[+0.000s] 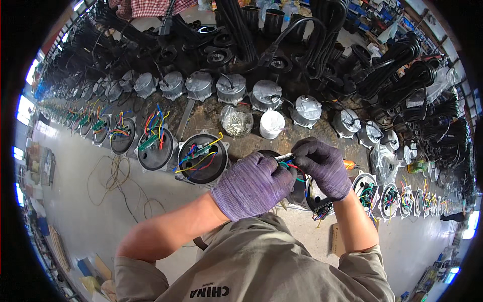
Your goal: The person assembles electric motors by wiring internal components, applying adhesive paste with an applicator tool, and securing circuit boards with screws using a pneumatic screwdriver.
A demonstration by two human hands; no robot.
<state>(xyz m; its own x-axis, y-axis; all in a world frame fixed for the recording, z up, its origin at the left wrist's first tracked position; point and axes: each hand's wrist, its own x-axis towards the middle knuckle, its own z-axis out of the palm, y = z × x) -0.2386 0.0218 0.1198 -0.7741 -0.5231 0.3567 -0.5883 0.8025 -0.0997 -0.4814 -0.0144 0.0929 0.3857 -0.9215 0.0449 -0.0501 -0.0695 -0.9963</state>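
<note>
- From where I stand, the left hand [254, 185], in a purple glove, has its fingers curled well in, the thumb and forefinger drawn together on a small part [284, 156]; the exact contact is hidden by the glove.
- The right hand [323, 168], gloved alike, comes in from the other side, its fingers bent into a tight pinch at the part's right end.
- The part, a pale strip, sits between the two sets of fingertips, at two o'clock from the left hand and ten o'clock from the right; green and red wires [293, 165] hang just below it.
- Taking the part as the clock's centre, a wired housing [214, 163] lies at nine, with others in a line beyond it.
- At ten stands a clear bowl [236, 134] of small bits; at eleven, nearer, a white tub [271, 132].
- Grey motors [266, 94] run in a row behind these, and black cables [329, 38] are heaped at one.
- An orange handle [350, 164] shows at three, and more wired housings [364, 190] at four.
- The bench [246, 145] is dark and worn; the floor [85, 186] is pale, with a carton [337, 239] at five.
</note>
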